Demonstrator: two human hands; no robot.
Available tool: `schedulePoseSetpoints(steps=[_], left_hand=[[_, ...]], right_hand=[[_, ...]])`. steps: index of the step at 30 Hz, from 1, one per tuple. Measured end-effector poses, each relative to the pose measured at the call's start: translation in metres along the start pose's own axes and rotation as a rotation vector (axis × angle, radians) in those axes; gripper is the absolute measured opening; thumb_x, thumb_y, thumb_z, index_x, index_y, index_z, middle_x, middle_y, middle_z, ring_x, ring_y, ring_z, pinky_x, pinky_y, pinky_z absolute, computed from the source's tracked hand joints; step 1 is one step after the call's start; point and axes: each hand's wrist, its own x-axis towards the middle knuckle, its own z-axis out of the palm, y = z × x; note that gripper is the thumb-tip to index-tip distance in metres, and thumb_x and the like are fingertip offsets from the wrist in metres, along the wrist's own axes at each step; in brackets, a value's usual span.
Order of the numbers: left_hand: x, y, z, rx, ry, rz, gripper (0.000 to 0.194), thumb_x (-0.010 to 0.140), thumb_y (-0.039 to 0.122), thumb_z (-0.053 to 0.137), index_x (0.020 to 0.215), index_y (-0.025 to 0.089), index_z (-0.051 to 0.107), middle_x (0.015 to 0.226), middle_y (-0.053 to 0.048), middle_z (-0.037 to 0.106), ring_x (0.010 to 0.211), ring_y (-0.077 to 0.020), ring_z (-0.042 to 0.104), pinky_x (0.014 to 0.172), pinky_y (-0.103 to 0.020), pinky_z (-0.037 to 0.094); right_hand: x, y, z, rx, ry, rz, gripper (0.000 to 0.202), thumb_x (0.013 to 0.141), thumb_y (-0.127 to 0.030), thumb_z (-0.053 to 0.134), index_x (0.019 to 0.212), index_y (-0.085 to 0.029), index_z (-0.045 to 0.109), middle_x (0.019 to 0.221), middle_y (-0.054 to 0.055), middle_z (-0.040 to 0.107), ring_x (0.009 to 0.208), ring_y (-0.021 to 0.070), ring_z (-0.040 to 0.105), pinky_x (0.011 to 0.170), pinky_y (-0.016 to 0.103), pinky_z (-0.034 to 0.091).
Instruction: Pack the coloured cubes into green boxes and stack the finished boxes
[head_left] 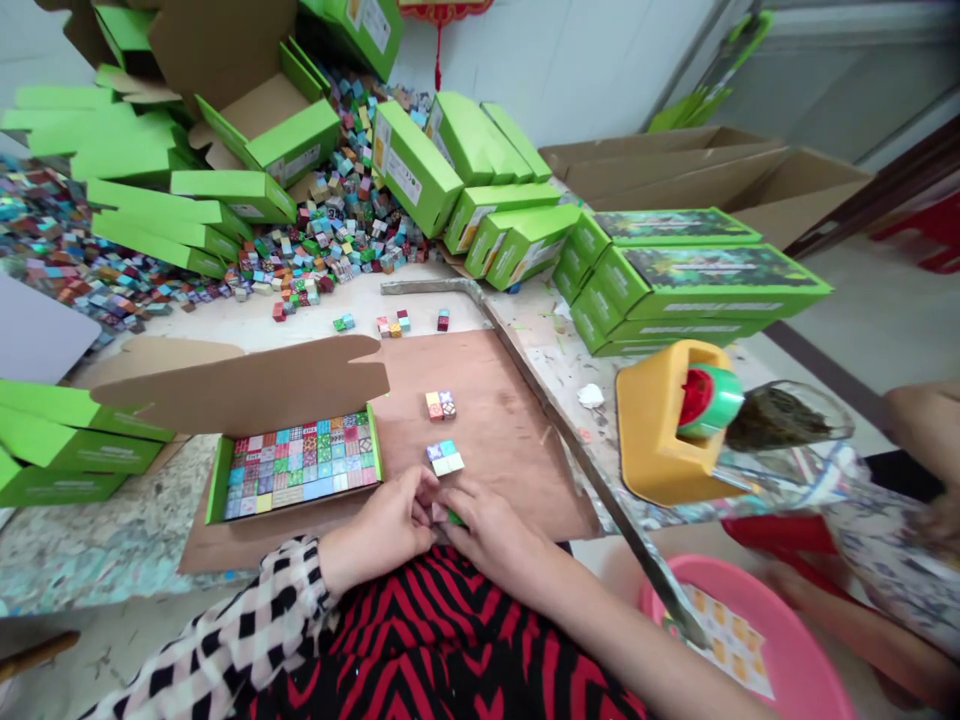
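Note:
My left hand point(390, 530) and my right hand point(491, 535) meet at the front edge of the brown board point(517, 450). Between their closed fingertips are small cubes point(454, 517), one showing green; the fingers hide most of them. Just beyond lies a cluster of blue, purple and pale cubes point(447, 462). Farther off sits another small group of patterned cubes point(441, 405). Left of my left hand, an open green box point(217, 485) with its brown lid flap point(255, 385) raised holds rows of colourful patterned cubes point(307, 460).
A metal bar point(540, 390) edges the board's right side. Beyond it stand a yellow tape dispenser point(652, 430), a glass jar point(787, 415) and stacked green boxes point(697, 290). Loose cubes point(337, 220) heap at the back. A pink basin point(795, 650) and another person's arm point(862, 620) are at right.

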Motion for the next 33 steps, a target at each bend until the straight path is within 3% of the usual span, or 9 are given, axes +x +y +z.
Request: schedulePoseSetpoints(steps=[5,8,10,15,20,23,27,30,33], left_hand=[[0.001,0.017,-0.007,0.380,0.200,0.171,0.040,0.081,0.010,0.049,0.119,0.020,0.047,0.108,-0.006,0.051,0.088,-0.0176,0.058,0.084,-0.036,0.048],[0.012,0.024,-0.002,0.555,0.232,0.144,0.054,0.086,0.019,0.047,0.137,0.019,0.029,0.119,-0.011,0.043,0.096,-0.0224,0.058,0.087,-0.039,0.048],[0.020,0.025,0.004,0.620,0.232,0.098,0.053,0.087,0.022,0.046,0.136,0.018,0.029,0.117,-0.011,0.042,0.091,-0.0223,0.059,0.083,-0.038,0.049],[0.029,0.018,0.011,0.652,0.237,0.107,0.028,0.087,0.020,0.043,0.115,0.019,0.047,0.105,-0.006,0.044,0.083,-0.0178,0.059,0.081,-0.033,0.049],[0.025,0.011,0.014,0.603,0.309,0.133,0.038,0.087,0.024,0.046,0.125,0.019,0.041,0.105,-0.006,0.044,0.089,-0.0193,0.058,0.085,-0.034,0.049],[0.025,0.011,0.016,0.621,0.311,0.117,0.050,0.086,0.037,0.052,0.130,0.019,0.037,0.107,-0.007,0.044,0.094,-0.0232,0.057,0.085,-0.037,0.049],[0.027,0.015,0.017,0.695,0.275,0.078,0.031,0.086,0.040,0.051,0.112,0.023,0.051,0.099,-0.005,0.044,0.087,-0.0226,0.058,0.079,-0.038,0.050],[0.026,0.016,0.017,0.720,0.274,0.090,0.026,0.085,0.038,0.051,0.108,0.024,0.052,0.099,-0.003,0.045,0.083,-0.0204,0.058,0.076,-0.036,0.051],[0.024,0.014,0.017,0.720,0.275,0.110,0.025,0.085,0.037,0.051,0.108,0.026,0.051,0.100,-0.002,0.046,0.080,-0.0194,0.059,0.075,-0.035,0.052]], right_hand=[[-0.001,0.020,-0.023,-0.142,0.170,0.157,0.012,0.088,-0.021,0.047,0.084,-0.017,0.058,0.084,0.005,0.060,0.080,0.0178,0.057,0.074,0.030,0.044],[0.010,0.032,-0.034,-0.237,0.289,0.291,0.012,0.087,-0.024,0.049,0.084,-0.016,0.058,0.083,0.007,0.061,0.081,0.0199,0.057,0.073,0.031,0.042],[0.020,0.035,-0.036,-0.235,0.304,0.304,0.015,0.085,-0.025,0.051,0.092,-0.015,0.059,0.089,0.009,0.062,0.085,0.0209,0.057,0.075,0.031,0.042],[0.035,0.033,-0.035,-0.125,0.219,0.243,0.027,0.085,-0.027,0.051,0.105,-0.013,0.062,0.092,0.010,0.062,0.084,0.0206,0.058,0.077,0.031,0.043],[0.034,0.029,-0.029,-0.004,0.095,0.216,0.025,0.086,-0.023,0.044,0.100,-0.016,0.063,0.085,0.007,0.066,0.077,0.0194,0.059,0.071,0.029,0.044],[0.037,0.027,-0.037,-0.121,0.055,0.274,0.032,0.086,-0.018,0.041,0.111,-0.014,0.060,0.089,0.009,0.066,0.079,0.0205,0.060,0.072,0.030,0.045],[0.059,0.031,-0.057,-0.410,0.141,0.182,0.040,0.085,-0.012,0.041,0.123,-0.012,0.054,0.111,0.014,0.058,0.102,0.0226,0.055,0.088,0.032,0.041],[0.086,0.036,-0.061,-0.518,0.054,0.075,0.045,0.084,-0.013,0.046,0.128,-0.014,0.050,0.131,0.015,0.045,0.114,0.0251,0.049,0.092,0.033,0.038],[0.104,0.035,-0.057,-0.527,-0.038,0.024,0.040,0.083,-0.013,0.051,0.123,-0.015,0.054,0.123,0.014,0.049,0.107,0.0231,0.053,0.089,0.030,0.039]])
